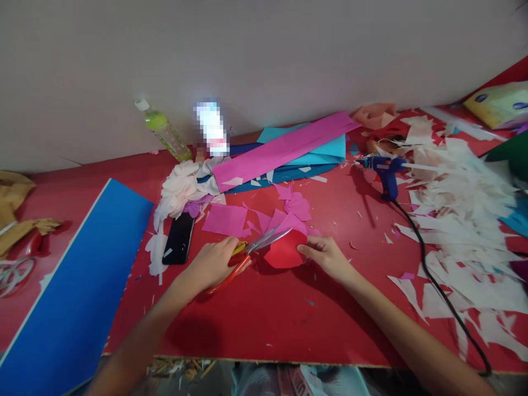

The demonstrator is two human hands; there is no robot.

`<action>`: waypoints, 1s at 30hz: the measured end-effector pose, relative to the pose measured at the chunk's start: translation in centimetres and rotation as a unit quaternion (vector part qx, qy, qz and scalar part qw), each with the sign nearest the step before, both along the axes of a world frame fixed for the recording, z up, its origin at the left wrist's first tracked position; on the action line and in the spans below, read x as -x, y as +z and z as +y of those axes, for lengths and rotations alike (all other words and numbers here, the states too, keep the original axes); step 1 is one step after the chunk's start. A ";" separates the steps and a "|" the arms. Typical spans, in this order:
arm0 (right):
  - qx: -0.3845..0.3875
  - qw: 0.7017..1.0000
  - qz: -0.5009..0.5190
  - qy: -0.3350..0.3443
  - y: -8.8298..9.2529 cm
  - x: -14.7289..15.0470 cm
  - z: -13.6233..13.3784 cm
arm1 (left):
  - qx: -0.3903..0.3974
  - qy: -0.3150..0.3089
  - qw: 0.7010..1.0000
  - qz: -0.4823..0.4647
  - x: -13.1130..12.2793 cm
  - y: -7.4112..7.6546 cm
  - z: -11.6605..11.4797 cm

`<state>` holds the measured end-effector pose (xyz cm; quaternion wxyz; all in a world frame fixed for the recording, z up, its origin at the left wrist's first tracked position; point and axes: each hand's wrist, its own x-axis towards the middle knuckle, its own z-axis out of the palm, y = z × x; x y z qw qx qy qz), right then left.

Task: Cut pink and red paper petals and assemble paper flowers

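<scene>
The left hand [218,259], its fingers partly hidden, grips scissors [267,239] against red paper [285,254] pinched by the right hand [330,259] above the table [280,324]; whether the blades enclose its edge cannot be told. Pink scraps [225,220] lie behind, a glue gun [388,176] and white scraps [462,220] to the right. A yellow packet [499,107], cut off at right, and a bottle [167,136] bear unreadable markings; a bright screen [212,129] is pixelated

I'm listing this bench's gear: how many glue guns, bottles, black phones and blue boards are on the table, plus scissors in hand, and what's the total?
Scissors in the left hand: 1
Glue gun: 1
Bottle: 1
Black phone: 1
Blue board: 1
Total: 5
</scene>
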<state>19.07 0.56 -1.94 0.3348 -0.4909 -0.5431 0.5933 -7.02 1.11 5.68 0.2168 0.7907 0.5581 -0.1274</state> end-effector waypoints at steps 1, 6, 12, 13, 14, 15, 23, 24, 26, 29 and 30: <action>0.000 1.000 -0.001 0.002 0.1 0.0 0.0 | 0.003 -0.006 1.000 0.000 -0.1 -0.1 0.0; 0.001 1.000 0.003 0.012 0.2 0.0 0.0 | 0.006 -0.015 1.000 -0.006 -0.3 -0.1 0.2; 0.006 1.000 0.012 0.011 0.3 0.1 0.0 | 0.017 -0.013 1.000 -0.002 -0.5 -0.1 0.3; 0.006 1.000 0.014 0.011 0.3 0.1 0.0 | 0.018 -0.013 1.000 0.000 -0.5 -0.1 0.3; 0.007 1.000 0.015 0.012 0.3 0.1 0.0 | 0.017 -0.014 1.000 0.001 -0.5 -0.1 0.3; 0.009 1.000 0.015 0.014 0.2 0.1 0.0 | 0.015 -0.015 1.000 0.002 -0.5 -0.1 0.3; 0.014 0.999 0.026 0.024 -0.2 -0.1 0.0 | 0.002 -0.039 0.999 0.006 0.0 0.1 0.6; 0.016 0.999 0.025 0.026 -0.2 -0.1 0.0 | 0.000 -0.042 0.999 0.003 0.1 0.0 0.6; 0.018 0.999 0.024 0.034 -0.3 -0.1 0.0 | -0.002 -0.046 0.999 -0.002 0.3 0.0 0.6; 0.017 0.999 0.029 0.038 -0.3 -0.2 0.0 | -0.002 -0.052 0.999 -0.005 0.5 -0.1 0.7; 0.017 0.999 0.031 0.038 -0.4 -0.2 0.0 | -0.004 -0.054 0.999 -0.006 0.5 -0.1 0.7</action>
